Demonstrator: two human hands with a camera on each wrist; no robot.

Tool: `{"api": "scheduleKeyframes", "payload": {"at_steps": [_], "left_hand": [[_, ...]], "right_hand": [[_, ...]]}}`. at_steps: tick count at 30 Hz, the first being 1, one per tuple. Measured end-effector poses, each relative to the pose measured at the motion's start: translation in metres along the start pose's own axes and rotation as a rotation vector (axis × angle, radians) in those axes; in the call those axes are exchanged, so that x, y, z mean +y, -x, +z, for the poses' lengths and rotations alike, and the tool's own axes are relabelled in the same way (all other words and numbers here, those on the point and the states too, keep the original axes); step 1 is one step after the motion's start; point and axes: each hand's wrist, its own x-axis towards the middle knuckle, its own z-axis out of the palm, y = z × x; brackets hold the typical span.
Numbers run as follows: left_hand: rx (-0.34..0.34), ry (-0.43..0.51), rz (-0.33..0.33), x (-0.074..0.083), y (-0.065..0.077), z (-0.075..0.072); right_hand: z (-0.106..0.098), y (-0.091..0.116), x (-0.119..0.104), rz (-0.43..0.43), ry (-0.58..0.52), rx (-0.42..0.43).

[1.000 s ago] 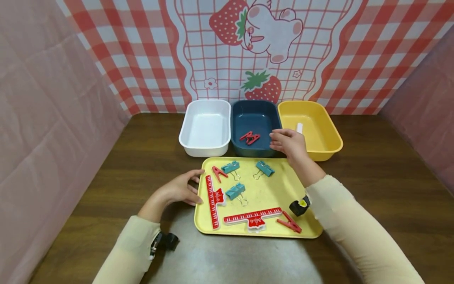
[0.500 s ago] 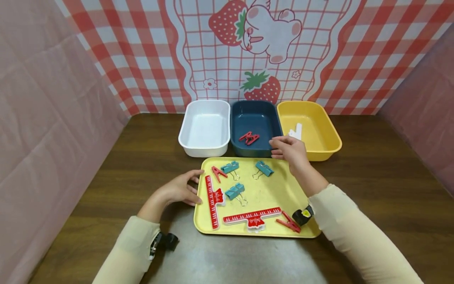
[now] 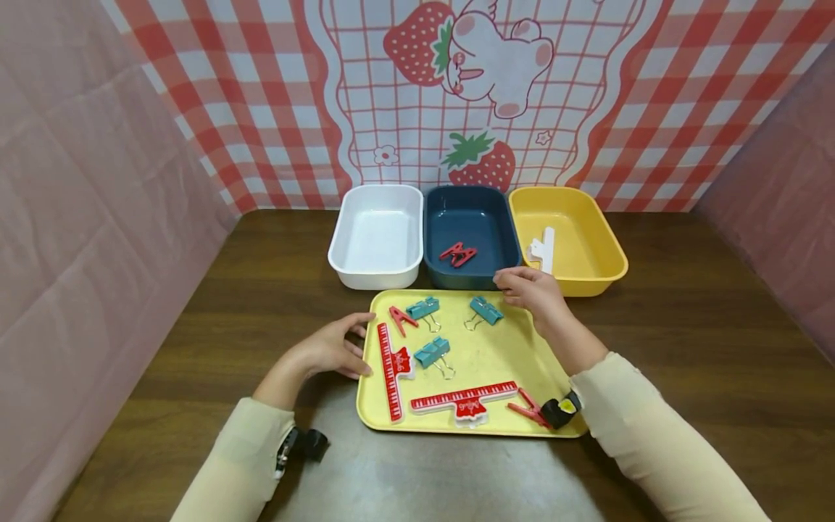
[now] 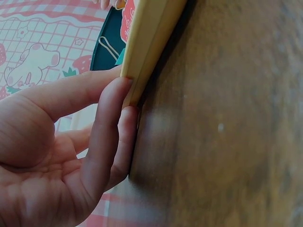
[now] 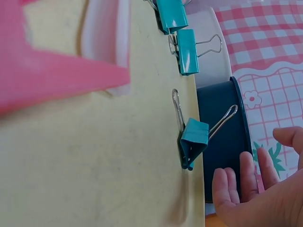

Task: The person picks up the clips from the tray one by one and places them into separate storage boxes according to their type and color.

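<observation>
"Seeing that rightmost teal clip point(image 3: 485, 310)?"
"On the tray point(image 3: 505, 355), slanting, just left of the nearer, empty right hand point(image 3: 533, 293)."
"And the left hand point(image 3: 331, 348)?"
"Relaxed fingertips touching the tray's rim."

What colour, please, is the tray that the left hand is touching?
The tray is pale yellow, which shows best in the head view.

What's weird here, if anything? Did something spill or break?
Nothing stands out. I can't see any spill or damage. The three tubs stand upright in a row, and the clips on the yellow tray just point different ways.
</observation>
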Motion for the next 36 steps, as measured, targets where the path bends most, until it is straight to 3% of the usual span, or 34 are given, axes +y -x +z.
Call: {"api": "scheduleKeyframes", "payload": {"at_steps": [5,15,28,36], "left_hand": [[-0.002,-0.001,-0.002,0.0,0.0,0.0],[-0.007,-0.014,-0.001,0.0,0.0,0.0],[-0.005,-0.014,-0.004,0.0,-0.001,0.001],[0.005,-0.012,-0.018,0.0,-0.001,0.001]], "right_hand": [[-0.003,0.0,0.005,0.01,0.052,-0.08],[-0.008,-0.008,0.017,-0.017,0.272,-0.244],[0.001,-0.012,0.022,-0.062,0.428,-0.219],[0.003,-0.013,0.021,-0.067,0.385,-0.208]]}}
